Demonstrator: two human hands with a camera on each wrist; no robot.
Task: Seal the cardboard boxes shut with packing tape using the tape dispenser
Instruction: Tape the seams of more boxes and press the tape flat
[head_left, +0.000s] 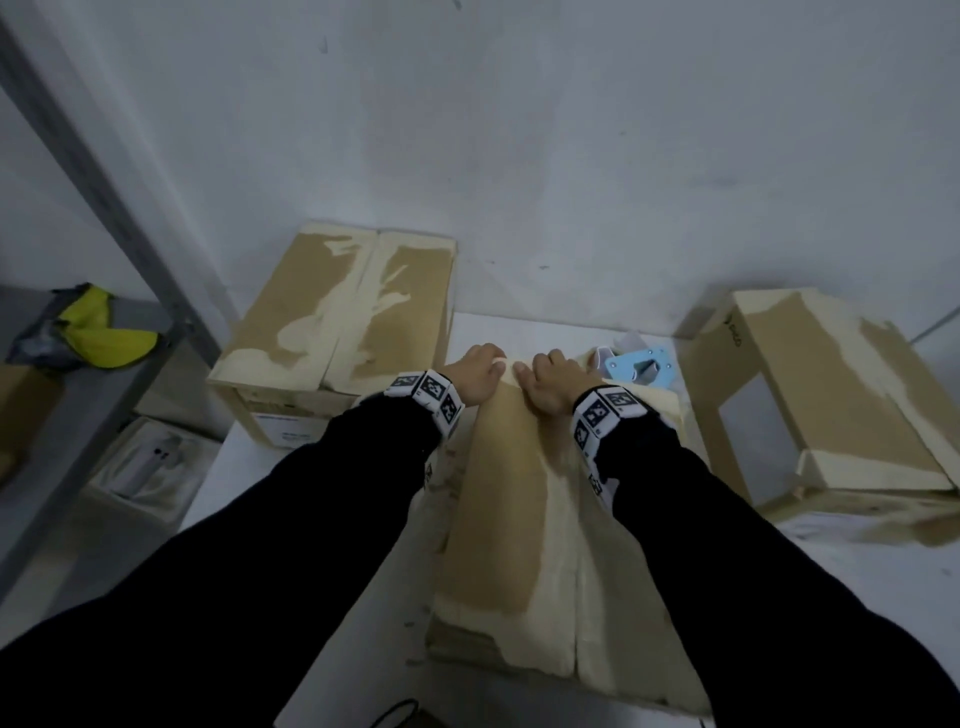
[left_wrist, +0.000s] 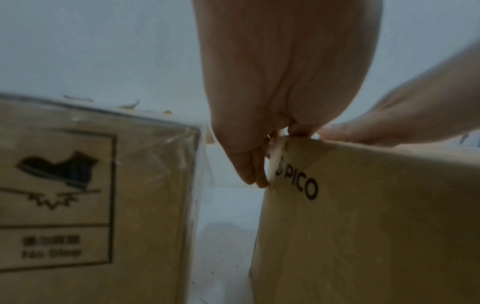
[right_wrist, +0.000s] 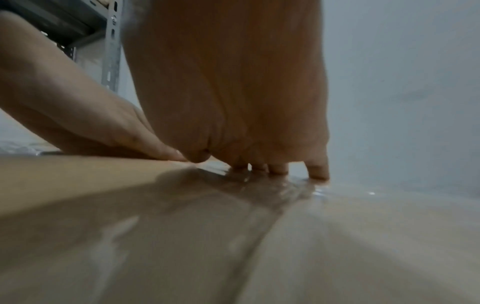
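Note:
A long cardboard box (head_left: 509, 519) lies in front of me, its top glossy with clear tape (right_wrist: 259, 191). Both hands are at its far edge. My left hand (head_left: 479, 366) bends over that edge, and its fingers (left_wrist: 255, 174) press a loose tape end (left_wrist: 276, 158) against the far side wall beside the printed "PICO". My right hand (head_left: 544, 376) lies flat on top, fingertips (right_wrist: 278, 169) pressing the tape down at the edge. The blue tape dispenser (head_left: 640, 366) lies just past the box, right of my right hand, held by neither hand.
A taped box (head_left: 337, 312) with a "No Step" mark (left_wrist: 59, 185) stands close on the left, with a narrow gap between. Another box (head_left: 831, 405) sits tilted at the right. The wall is right behind. A metal shelf (head_left: 93, 171) with a yellow object (head_left: 104, 338) is at far left.

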